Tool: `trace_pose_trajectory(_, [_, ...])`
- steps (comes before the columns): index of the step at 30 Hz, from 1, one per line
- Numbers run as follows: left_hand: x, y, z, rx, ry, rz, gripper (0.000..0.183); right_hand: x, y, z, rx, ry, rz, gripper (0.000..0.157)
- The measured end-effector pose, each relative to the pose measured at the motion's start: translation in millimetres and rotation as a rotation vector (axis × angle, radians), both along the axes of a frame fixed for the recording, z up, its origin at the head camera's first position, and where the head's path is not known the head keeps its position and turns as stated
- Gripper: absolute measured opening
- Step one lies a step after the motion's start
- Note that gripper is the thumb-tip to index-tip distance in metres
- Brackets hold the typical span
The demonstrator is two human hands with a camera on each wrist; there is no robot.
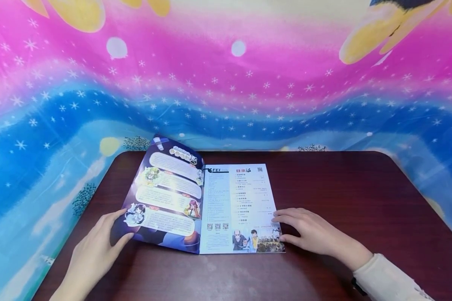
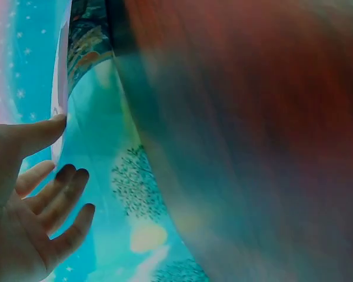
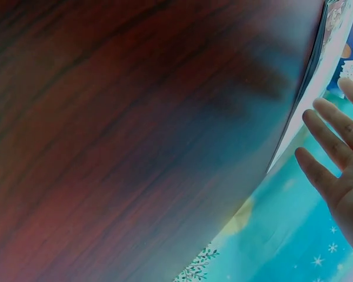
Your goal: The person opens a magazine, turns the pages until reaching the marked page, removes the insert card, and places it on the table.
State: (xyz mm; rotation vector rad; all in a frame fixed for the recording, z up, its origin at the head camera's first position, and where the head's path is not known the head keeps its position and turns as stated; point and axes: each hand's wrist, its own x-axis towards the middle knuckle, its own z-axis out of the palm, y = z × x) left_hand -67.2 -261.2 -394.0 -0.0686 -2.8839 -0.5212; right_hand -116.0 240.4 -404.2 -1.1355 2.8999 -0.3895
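An open magazine (image 1: 214, 209) lies on the table. Its dark blue left leaf (image 1: 169, 200), printed with cartoon figures and white text boxes, tilts up off the tabletop. My left hand (image 1: 94, 246) pinches that leaf at its lower left edge; in the left wrist view, the thumb of the left hand (image 2: 41, 194) lies at the leaf's edge with the fingers spread below. On the right side is a white contents page (image 1: 250, 200) with pictures along its bottom. My right hand (image 1: 312, 230) rests at this page's right edge, its fingers fairly straight and apart in the right wrist view.
The dark red-brown wooden table (image 1: 361, 200) has rounded far corners and extends to the right of the magazine. A pink and blue cloth (image 1: 226, 96) with snowflakes hangs behind it and along its sides.
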Motion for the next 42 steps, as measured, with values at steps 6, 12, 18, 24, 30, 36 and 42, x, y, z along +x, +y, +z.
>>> trace_pose_trajectory(6, [-1.9, -14.1, -9.1, -0.055, -0.113, -0.027, 0.066, -2.6, -2.6, -1.2, 0.009, -0.027, -0.019, 0.044])
trace_pose_trajectory(12, [-7.0, -22.3, -18.9, -0.125, -0.193, -0.073, 0.062, -4.1, -3.9, -3.5, 0.018, -0.034, -0.033, 0.047])
trace_pose_trajectory(18, [-10.2, -26.0, -25.9, -0.168, -0.251, -0.109, 0.067, -2.3, -5.5, -5.5, 0.026, -0.084, -0.045, 0.056])
trace_pose_trajectory(24, [-12.3, -29.7, -28.4, -0.195, -0.237, -0.126, 0.063, 0.7, -8.7, -6.8, 0.036, -0.123, -0.036, 0.063])
trace_pose_trajectory(30, [-15.9, -32.8, -29.8, -0.199, -0.250, -0.146, 0.062, 2.7, -11.4, -7.3, 0.042, -0.111, -0.035, 0.060])
trace_pose_trajectory(36, [-20.3, -34.9, -32.9, -0.181, -0.253, -0.232, 0.059, 3.4, -13.3, -5.6, 0.056, -0.102, -0.049, 0.054])
trace_pose_trajectory(42, [-20.3, -33.7, -32.5, -0.158, -0.268, -0.261, 0.056, 0.7, -14.6, -3.0, 0.053, -0.108, -0.072, 0.054])
